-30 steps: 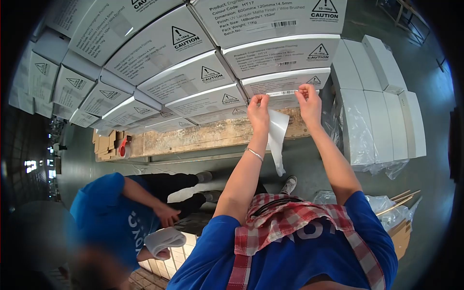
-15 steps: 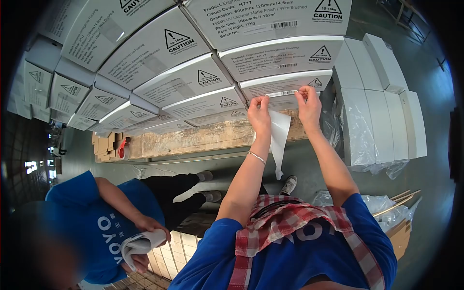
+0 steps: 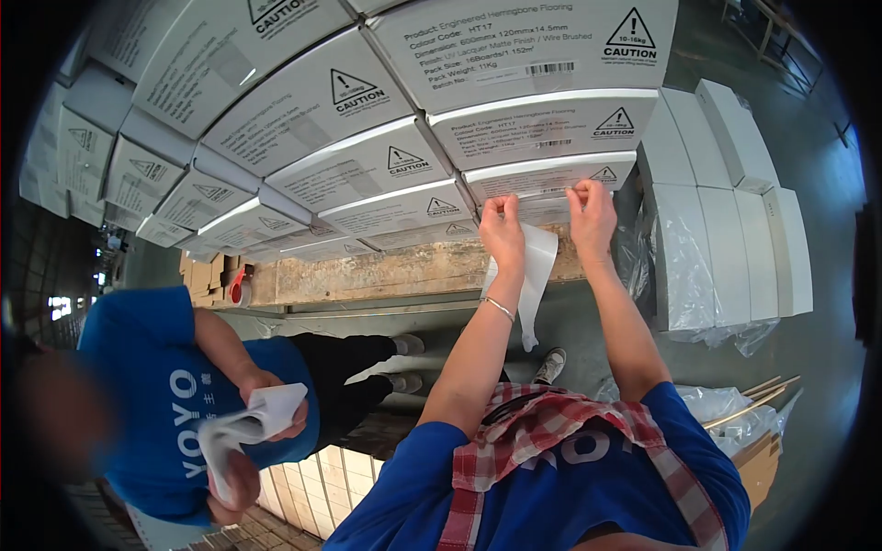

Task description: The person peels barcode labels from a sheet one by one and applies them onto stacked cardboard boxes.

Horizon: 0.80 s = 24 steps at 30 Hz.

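While both hands were raised before the stacked boxes [image 3: 528, 55], the left hand [image 3: 503, 231] was closed, its thumb and fingertips pinched together, and had hold of a paper strip [image 3: 539, 262]. That white strip hung down from beside the palm, between the two forearms, its lower end narrow and crumpled. The right hand [image 3: 593, 222] stood a little apart from it, thumb and fingertip pinched at one end of a narrow label [image 3: 549, 191], which spanned the gap between the hands, just in front of a low box. Under the boxes lay a worn wooden board [image 3: 367, 277], with a red tape holder [image 3: 241, 286] and brown cardboard [image 3: 200, 278] at its left end. To the right stood white cartons [image 3: 721, 248], partly wrapped in clear plastic [image 3: 684, 280]. On the left, a co-worker [image 3: 211, 367] in a blue shirt held folded white paper [image 3: 241, 430] in both hands.
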Motion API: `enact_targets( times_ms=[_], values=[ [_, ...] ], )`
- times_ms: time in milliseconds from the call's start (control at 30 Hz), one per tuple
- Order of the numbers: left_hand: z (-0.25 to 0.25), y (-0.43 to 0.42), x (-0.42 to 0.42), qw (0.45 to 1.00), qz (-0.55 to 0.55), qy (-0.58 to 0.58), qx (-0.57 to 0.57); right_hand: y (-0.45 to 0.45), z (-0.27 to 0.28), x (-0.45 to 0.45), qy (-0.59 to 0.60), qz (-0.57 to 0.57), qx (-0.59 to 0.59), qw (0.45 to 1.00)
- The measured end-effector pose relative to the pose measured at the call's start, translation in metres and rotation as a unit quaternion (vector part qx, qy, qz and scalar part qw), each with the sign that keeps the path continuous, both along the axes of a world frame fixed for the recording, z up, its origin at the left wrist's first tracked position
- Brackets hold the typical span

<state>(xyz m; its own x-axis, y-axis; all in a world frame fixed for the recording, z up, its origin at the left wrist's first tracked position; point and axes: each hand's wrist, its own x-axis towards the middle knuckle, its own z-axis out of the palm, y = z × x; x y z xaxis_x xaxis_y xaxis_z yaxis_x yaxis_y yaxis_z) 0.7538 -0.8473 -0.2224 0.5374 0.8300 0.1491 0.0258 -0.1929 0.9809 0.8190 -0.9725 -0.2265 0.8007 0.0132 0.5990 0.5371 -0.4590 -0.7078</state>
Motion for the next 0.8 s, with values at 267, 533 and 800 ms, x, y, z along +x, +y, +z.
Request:
enact_targets(
  times_ms=[267,533,800],
  values=[
    [-0.001,0.012,-0.020,0.988,-0.030,0.051,0.146,-0.011,0.009,-0.003,-0.110,0.038,-0.083,0.990],
    [0.001,0.044,-0.039,0.959,-0.157,0.140,0.193,-0.053,0.003,0.002,0.080,0.021,-0.154,0.985],
    [0.137,0.025,-0.142,0.892,-0.442,-0.002,-0.097,-0.028,0.051,-0.096,0.347,0.406,0.073,0.842]
  ],
)
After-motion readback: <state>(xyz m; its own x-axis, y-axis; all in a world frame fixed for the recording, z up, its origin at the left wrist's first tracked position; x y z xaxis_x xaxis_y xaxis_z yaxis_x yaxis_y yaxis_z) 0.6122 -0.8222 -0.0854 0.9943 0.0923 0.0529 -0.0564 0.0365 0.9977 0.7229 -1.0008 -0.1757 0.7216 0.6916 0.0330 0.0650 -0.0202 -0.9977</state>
